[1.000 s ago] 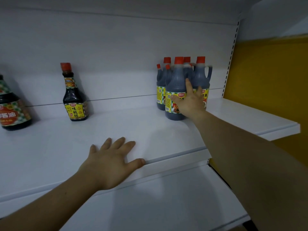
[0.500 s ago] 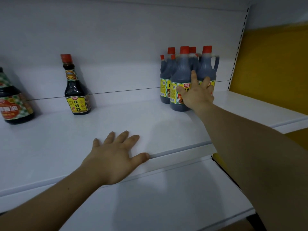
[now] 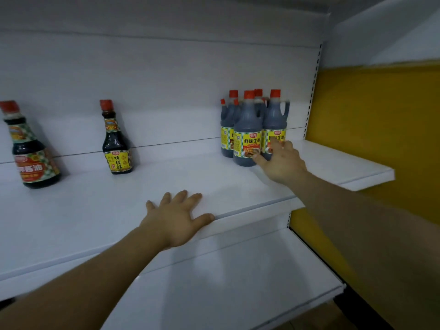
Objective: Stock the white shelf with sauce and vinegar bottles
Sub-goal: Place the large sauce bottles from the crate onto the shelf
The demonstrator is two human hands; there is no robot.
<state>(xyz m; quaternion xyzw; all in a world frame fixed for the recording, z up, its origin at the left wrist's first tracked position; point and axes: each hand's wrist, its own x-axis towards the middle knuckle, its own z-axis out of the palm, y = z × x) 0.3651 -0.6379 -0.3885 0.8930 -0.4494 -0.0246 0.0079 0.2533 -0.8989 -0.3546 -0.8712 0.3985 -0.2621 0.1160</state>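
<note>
Several dark sauce jugs (image 3: 247,129) with red caps and yellow labels stand clustered at the right of the white shelf (image 3: 95,206). My right hand (image 3: 281,160) hovers in front of the cluster's right jug with fingers straight, fingertips at its label. My left hand (image 3: 176,217) rests flat on the shelf's front edge, thumb along the lip. A slim sauce bottle (image 3: 115,139) stands left of centre, and a rounder bottle (image 3: 28,148) stands at the far left.
A lower white shelf (image 3: 226,277) sits below. A yellow wall (image 3: 381,127) borders the shelving on the right, past a perforated upright (image 3: 312,91). Bare shelf surface lies between the slim bottle and the jug cluster.
My right hand has drawn back and down from the front jug, letting go of it. The view has shifted right and up; my left hand stays on the shelf edge.
</note>
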